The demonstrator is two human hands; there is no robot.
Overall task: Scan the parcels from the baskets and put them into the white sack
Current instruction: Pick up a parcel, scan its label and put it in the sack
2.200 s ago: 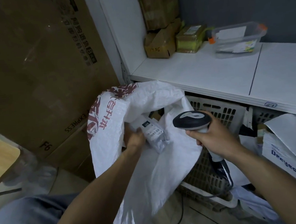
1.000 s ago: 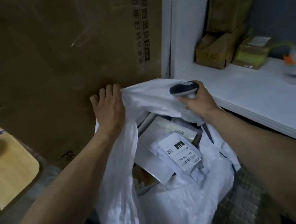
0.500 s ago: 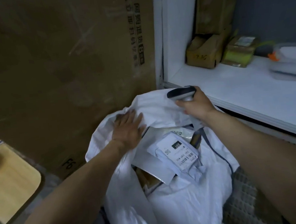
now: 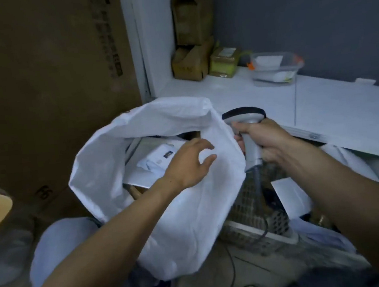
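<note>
**Sack open, left hand free, scanner in the right fist**

At 9 o'clock in my view a tall cardboard carton (image 4: pixel 51 87) fills the wall. The white sack (image 4: pixel 180 225) stands just in front of it, I judge so that something backs its far side. The sack's mouth gapes toward me. Inside it a labelled parcel (image 4: pixel 155 159) lies on top of other flat white packets, so part of the job looks done. How full the sack is beneath them I cannot see.

Near the centre of the view, over the sack's right-hand wall, the left hand (image 4: pixel 190 164) hangs with its fingers spread and loosely bent, holding nothing. The picture is smeared there, so I cannot tell whether the fingertips brush the fabric. I read the hand as free to fetch the next parcel.

At 2 o'clock from it, the right hand (image 4: pixel 264 140) is wrapped tight round the handle of the scanner (image 4: pixel 244 117). The scanner's head is up and turned away from me, so its window is out of sight. Keeping it in that fist saves picking it up for every parcel. Its cable (image 4: pixel 232 275) trails toward 6 o'clock and leaves the view.

At 4 o'clock the basket (image 4: pixel 245 202) sits under the white shelf (image 4: pixel 331 111), largely hidden by the right forearm. One flat white parcel (image 4: pixel 291 198) shows in it, and the rest is dark and unclear.
</note>
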